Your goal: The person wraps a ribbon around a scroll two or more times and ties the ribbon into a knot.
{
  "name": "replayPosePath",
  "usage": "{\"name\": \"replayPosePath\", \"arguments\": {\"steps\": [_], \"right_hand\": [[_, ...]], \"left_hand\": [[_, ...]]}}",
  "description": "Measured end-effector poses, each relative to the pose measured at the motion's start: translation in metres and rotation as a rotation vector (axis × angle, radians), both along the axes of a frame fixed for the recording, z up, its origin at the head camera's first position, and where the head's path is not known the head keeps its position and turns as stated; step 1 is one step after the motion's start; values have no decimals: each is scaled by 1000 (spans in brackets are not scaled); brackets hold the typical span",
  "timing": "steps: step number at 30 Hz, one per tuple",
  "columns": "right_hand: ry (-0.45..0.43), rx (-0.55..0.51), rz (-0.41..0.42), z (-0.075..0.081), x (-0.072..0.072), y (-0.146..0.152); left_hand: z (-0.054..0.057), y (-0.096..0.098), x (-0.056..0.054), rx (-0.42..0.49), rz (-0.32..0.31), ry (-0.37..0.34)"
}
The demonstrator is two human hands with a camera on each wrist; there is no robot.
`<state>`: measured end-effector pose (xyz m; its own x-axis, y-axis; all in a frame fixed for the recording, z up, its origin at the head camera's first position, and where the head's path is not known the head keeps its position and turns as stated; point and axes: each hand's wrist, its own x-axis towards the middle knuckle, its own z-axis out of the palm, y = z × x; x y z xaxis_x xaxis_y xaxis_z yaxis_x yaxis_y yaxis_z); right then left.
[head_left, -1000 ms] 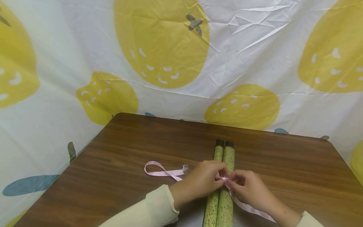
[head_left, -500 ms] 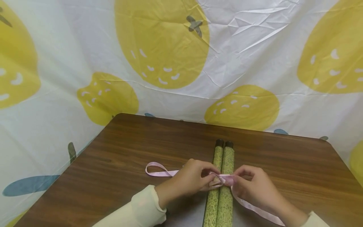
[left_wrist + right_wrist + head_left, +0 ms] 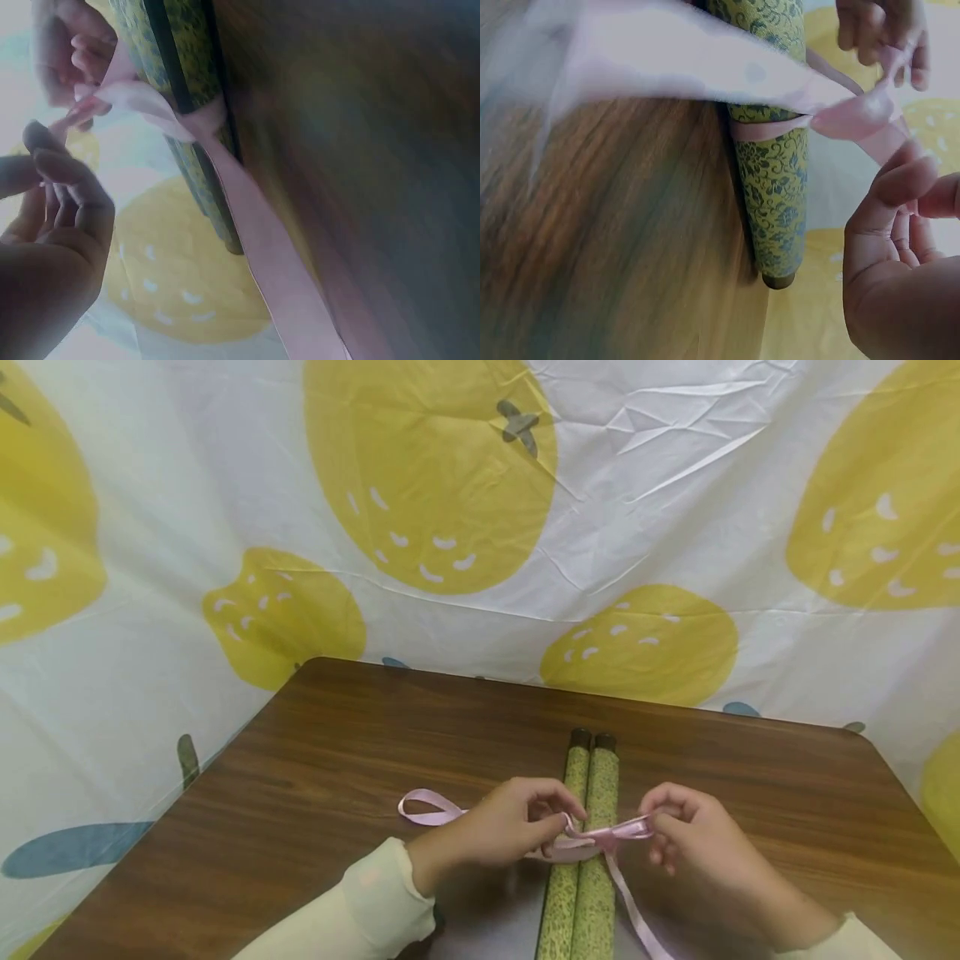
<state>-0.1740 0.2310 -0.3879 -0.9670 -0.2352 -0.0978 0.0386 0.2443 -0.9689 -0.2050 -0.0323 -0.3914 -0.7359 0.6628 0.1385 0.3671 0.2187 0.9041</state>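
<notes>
Two rolls of a scroll [image 3: 603,785], green-yellow with a dark floral pattern and dark end knobs, lie side by side. A pink ribbon [image 3: 606,841] wraps round both, knotted on top. My left hand [image 3: 517,822] pinches a piece of the ribbon left of the knot, between thumb and fingers. On the other side, my right hand [image 3: 705,843] pinches a loop drawn out rightward. In the right wrist view the ribbon's band [image 3: 769,130] lies snug round one roll. One ribbon tail [image 3: 262,247] trails off in the left wrist view.
The scroll lies on a dark wood-grain table [image 3: 360,727]. Behind and to the left hangs a white cloth [image 3: 465,627] printed with yellow lemons. Another stretch of the ribbon curls on the table left of my left hand, partly hidden by it.
My hands have drawn apart, the left going left and the right going right, stretching a ribbon loop between them. The right tail now hangs down from the knot.
</notes>
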Motion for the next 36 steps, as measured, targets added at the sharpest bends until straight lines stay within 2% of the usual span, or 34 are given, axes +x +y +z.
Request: {"name": "replayPosePath", "arguments": {"steps": [3,5,10,13,15,18,21,23,27,29,36], "right_hand": [[11,3,25,0,-1,5],[4,0,54,-1,-1,8],[-18,-23,135,-5,1,12],[-13,-39,154,-7,1,14],[-12,-40,166,-7,1,14],[-13,-15,188,-6,0,14],[-1,48,205,-4,-1,14],[23,128,195,-3,-2,13],[110,328,167,-2,-3,12],[156,390,157,-2,-2,11],[230,489,92,-7,0,11]], "left_hand": [[0,-2,-3,-44,-33,-7],[0,-4,-4,-42,-62,-26],[0,-11,-2,63,-125,-131],[1,-14,-4,91,-122,-144],[2,-16,-6,62,-107,-120],[3,-19,-10,-54,-74,-40],[2,-23,-13,-172,-61,32],[1,-25,-15,-229,-54,76],[0,-31,-20,-263,-60,114],[0,-33,-22,-268,-63,122],[-4,-38,-25,-325,-50,143]]}}
